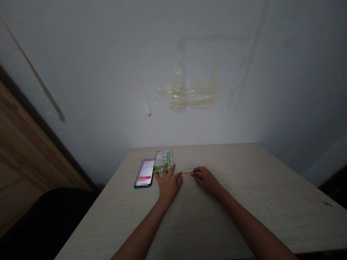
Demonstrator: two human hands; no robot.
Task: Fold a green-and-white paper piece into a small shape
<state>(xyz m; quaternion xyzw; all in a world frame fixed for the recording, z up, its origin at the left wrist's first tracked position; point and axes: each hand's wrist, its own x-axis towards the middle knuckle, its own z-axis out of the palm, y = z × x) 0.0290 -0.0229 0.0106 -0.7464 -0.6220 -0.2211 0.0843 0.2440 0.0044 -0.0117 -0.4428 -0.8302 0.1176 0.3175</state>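
Note:
My left hand (pixel 169 183) rests with its fingers spread. Its fingertips reach the near edge of a green and white printed packet (pixel 163 158), which seems to lie on others like it. My right hand (pixel 206 180) is closed at the fingertips on the right side of a small printed card (pixel 187 172) with green and yellow markings. The card is close to the tabletop, just right of my left thumb, and part of it is hidden by my right fingers. Whether it is stiff card or a thin packet I cannot tell.
A phone (pixel 145 174) with a lit, partly blurred screen lies left of the packets. The pale wooden table (pixel 244 202) meets a grey wall (pixel 108 72) with clear tape (pixel 189 95) on it. At lower left is a dark rounded shape (pixel 59 213), perhaps a chair back.

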